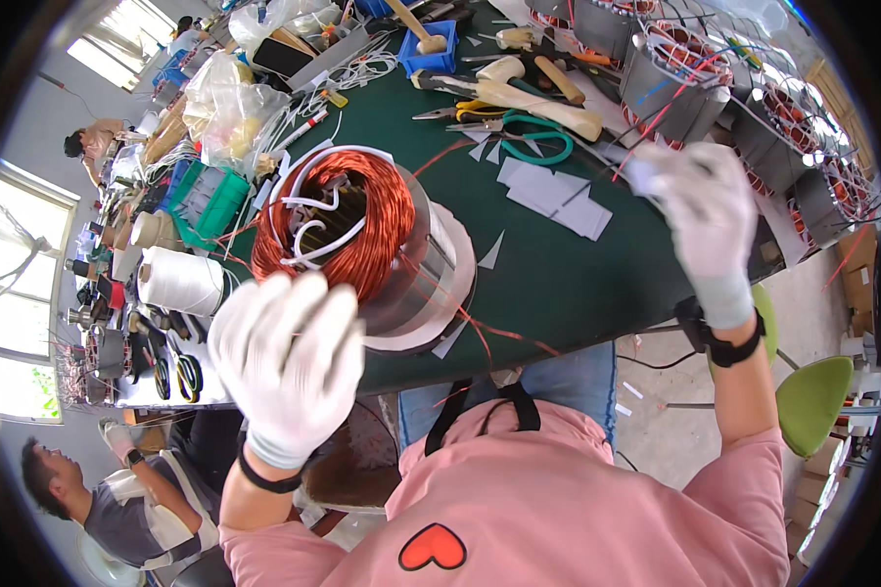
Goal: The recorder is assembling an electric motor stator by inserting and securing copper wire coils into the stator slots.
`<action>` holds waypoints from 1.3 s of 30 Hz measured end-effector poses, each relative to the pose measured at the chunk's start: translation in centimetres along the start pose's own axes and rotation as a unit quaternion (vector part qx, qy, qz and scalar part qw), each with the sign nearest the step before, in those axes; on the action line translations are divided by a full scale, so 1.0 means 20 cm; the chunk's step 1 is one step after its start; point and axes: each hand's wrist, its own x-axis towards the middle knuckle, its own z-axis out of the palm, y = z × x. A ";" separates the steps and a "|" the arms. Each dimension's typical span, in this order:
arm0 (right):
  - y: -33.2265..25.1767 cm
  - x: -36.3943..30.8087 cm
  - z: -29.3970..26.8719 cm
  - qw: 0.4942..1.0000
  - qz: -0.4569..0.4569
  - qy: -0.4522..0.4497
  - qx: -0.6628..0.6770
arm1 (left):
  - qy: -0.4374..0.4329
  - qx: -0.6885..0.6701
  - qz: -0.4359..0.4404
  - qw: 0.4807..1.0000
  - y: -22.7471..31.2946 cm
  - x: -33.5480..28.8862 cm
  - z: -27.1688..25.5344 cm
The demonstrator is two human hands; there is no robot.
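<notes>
A motor stator (416,284) sits on the green table in front of me, with a thick ring of copper windings (387,220) bulging from its top. White sleeving (338,245) loops around and inside the ring, and reddish lead wires trail over the table. My left hand (289,357), in a white glove, is at the stator's near left side, fingers stretched out and apparently holding nothing. My right hand (705,215), also gloved, is raised over the table's right side. Motion smears its fingers; a pale blur beside them may be paper. White insulation paper pieces (563,201) lie between stator and right hand.
Green-handled scissors (538,142), pliers (460,112) and a mallet (519,103) lie at the back. More stators (671,83) line the right. A white thread spool (181,281) and green bin (206,201) stand left. A co-worker (132,499) sits at lower left.
</notes>
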 end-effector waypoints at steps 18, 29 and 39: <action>-0.80 -0.06 0.32 0.690 0.389 -0.145 0.593 | -0.055 0.031 -0.088 0.994 0.11 0.17 0.08; -0.68 0.06 0.36 0.890 0.282 -0.069 0.353 | -0.061 0.121 -0.094 0.986 0.15 0.25 0.17; -0.74 0.28 0.56 0.906 0.235 -0.056 0.346 | 0.080 -0.207 -0.239 0.945 -0.19 0.26 0.11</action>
